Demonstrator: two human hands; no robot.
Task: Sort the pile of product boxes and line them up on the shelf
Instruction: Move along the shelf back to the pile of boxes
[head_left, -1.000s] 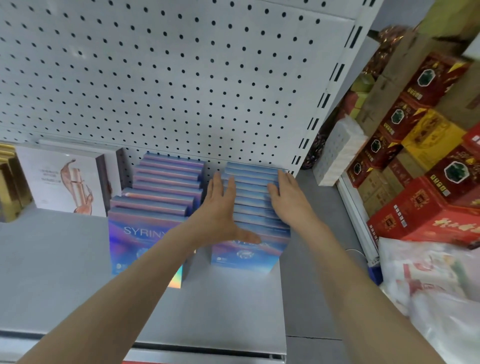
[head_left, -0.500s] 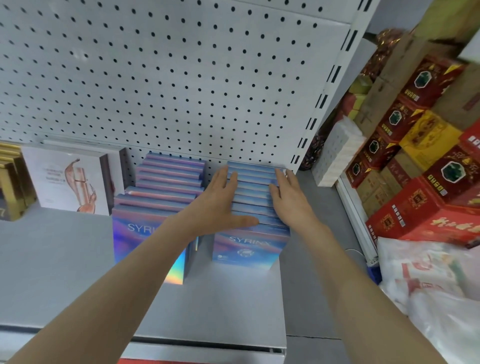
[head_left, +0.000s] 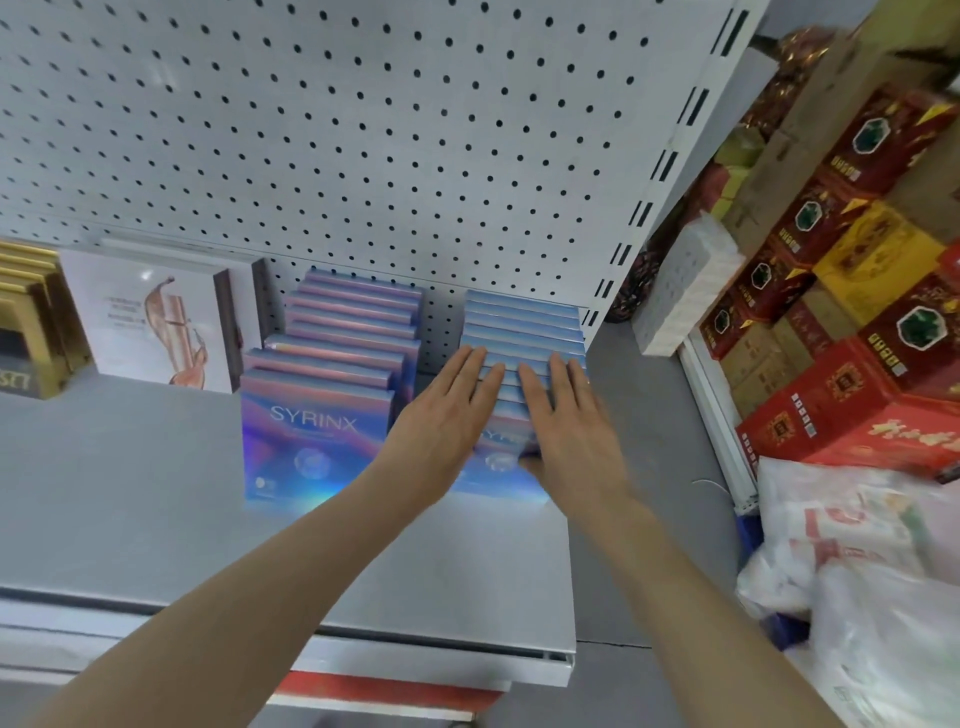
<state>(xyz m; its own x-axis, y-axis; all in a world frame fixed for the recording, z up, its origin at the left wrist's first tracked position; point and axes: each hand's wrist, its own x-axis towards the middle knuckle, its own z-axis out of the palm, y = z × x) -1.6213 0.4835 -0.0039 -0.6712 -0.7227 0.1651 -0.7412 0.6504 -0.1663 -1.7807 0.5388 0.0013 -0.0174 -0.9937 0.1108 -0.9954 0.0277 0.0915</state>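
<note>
Two rows of iridescent blue SYRINX boxes stand upright on the grey shelf (head_left: 130, 499). The left row (head_left: 317, 441) shows its full front label. The right row (head_left: 522, 325) runs back to the pegboard. My left hand (head_left: 447, 421) lies flat on the tops of the right row's front boxes, fingers together and pointing at the pegboard. My right hand (head_left: 569, 415) rests flat beside it on the same row, its thumb down over the front box's face. Both hands hide most of that front label.
A white box (head_left: 156, 322) with a bottle picture and gold boxes (head_left: 31, 322) stand at the shelf's left. Red and yellow cartons (head_left: 852, 332) are stacked at the right, beyond the shelf upright (head_left: 649, 208). White plastic bags (head_left: 857, 582) lie on the floor at lower right.
Both hands slid closer together on top of the right row and a little toward me. My right thumb now hangs over the front box's face. The boxes look unmoved.
</note>
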